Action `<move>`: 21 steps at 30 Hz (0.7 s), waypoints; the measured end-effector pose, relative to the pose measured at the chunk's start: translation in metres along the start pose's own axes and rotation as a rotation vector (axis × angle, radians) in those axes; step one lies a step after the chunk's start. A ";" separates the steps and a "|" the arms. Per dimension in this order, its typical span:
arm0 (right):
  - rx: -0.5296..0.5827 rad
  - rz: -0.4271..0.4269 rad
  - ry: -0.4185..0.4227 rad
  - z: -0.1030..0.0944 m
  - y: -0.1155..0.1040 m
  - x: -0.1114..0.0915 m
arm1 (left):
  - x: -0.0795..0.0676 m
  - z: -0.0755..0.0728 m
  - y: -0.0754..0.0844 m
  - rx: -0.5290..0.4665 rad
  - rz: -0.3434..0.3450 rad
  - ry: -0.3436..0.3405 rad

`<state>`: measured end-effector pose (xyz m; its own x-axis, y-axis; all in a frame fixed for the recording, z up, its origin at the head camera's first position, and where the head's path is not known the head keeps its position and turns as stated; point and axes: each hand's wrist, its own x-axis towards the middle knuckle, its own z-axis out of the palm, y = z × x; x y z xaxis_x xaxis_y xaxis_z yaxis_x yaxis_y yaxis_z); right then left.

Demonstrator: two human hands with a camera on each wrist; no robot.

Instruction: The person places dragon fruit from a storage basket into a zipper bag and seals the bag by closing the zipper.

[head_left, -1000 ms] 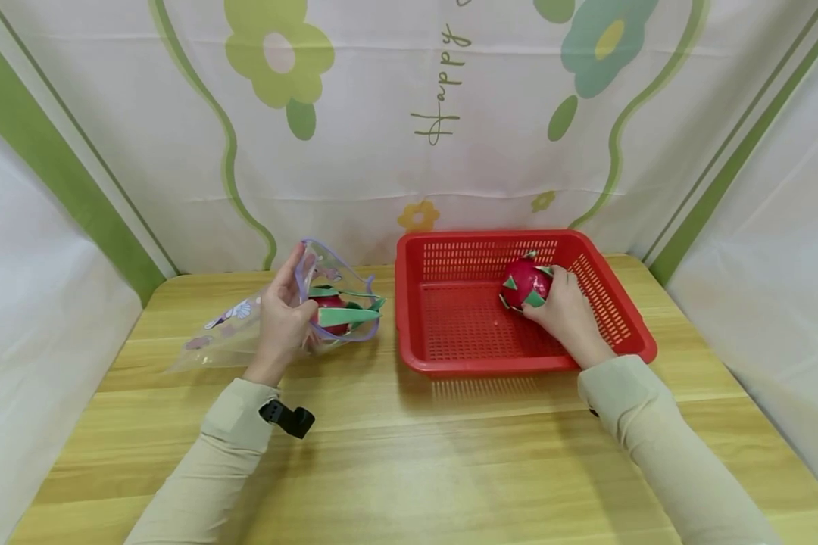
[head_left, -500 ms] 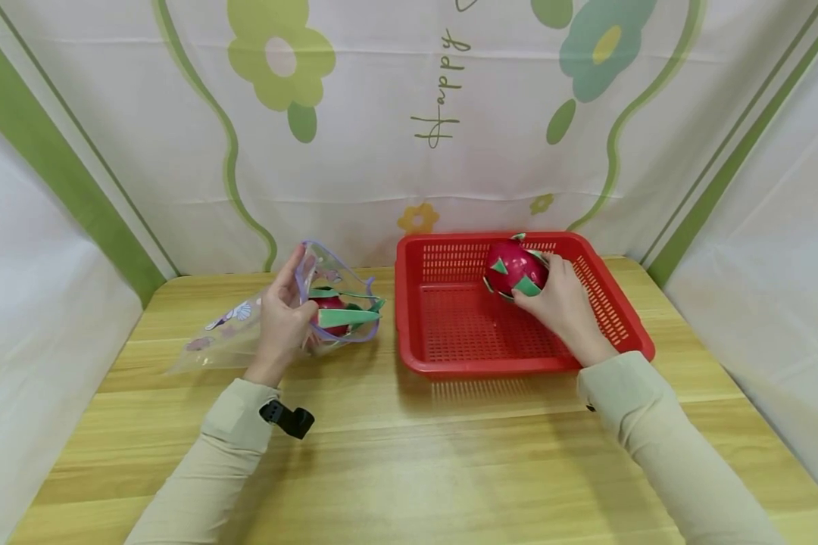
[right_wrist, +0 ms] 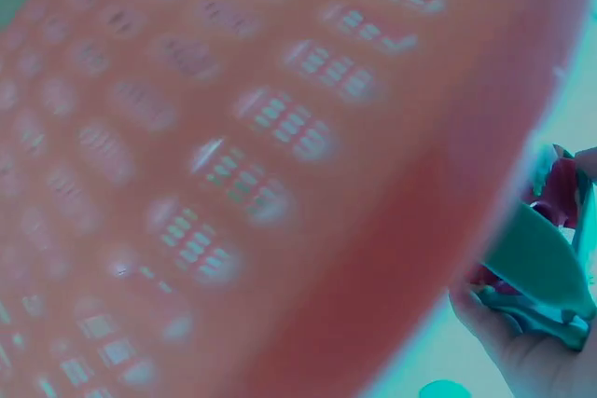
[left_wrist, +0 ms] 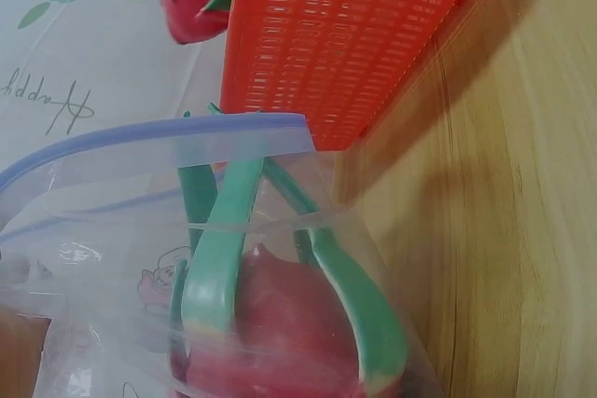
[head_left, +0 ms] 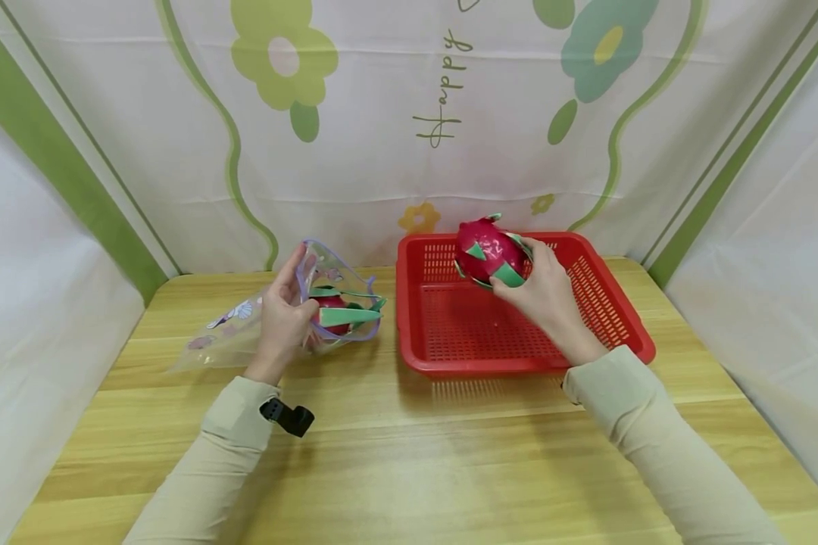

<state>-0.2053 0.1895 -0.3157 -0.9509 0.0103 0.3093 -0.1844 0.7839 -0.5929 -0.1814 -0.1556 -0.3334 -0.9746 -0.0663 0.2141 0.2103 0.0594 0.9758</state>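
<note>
My right hand (head_left: 544, 291) grips a dragon fruit (head_left: 485, 246), dark pink with green scales, above the far part of a red plastic basket (head_left: 409, 352). In the right wrist view the basket's slotted wall (right_wrist: 308, 184) covers most of the picture, and the fingers and dragon fruit (right_wrist: 536, 253) show at the right edge. On the left, my left hand (head_left: 282, 322) holds a clear zip bag (head_left: 235, 333) by its purple-edged mouth, which gapes toward the basket. Inside the bag lies another dragon fruit (left_wrist: 289, 323), its long green leaves sticking up to the opening.
The basket stands on a wooden table (head_left: 409, 462), close to the back. A white flowered cloth (head_left: 354, 136) hangs behind and at the sides. A dark band (head_left: 288, 418) sits at my left wrist.
My right hand has lifted the dragon fruit from the basket's right side, moving it up and to the left. The left hand and the bag have stayed put.
</note>
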 end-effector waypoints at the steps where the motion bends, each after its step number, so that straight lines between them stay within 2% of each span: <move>1: 0.008 -0.003 -0.006 0.000 -0.003 -0.001 | 0.000 0.000 0.000 -0.003 0.002 -0.003; 10: 0.091 -0.040 -0.086 0.004 -0.031 -0.008 | 0.000 -0.001 -0.001 0.006 -0.007 -0.013; 21: 0.201 -0.194 -0.180 0.014 -0.062 -0.018 | 0.000 -0.001 -0.001 0.003 -0.008 -0.035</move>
<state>-0.1799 0.1322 -0.2952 -0.9187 -0.2510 0.3049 -0.3945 0.6218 -0.6766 -0.1819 -0.1568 -0.3342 -0.9783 -0.0317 0.2049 0.2026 0.0625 0.9773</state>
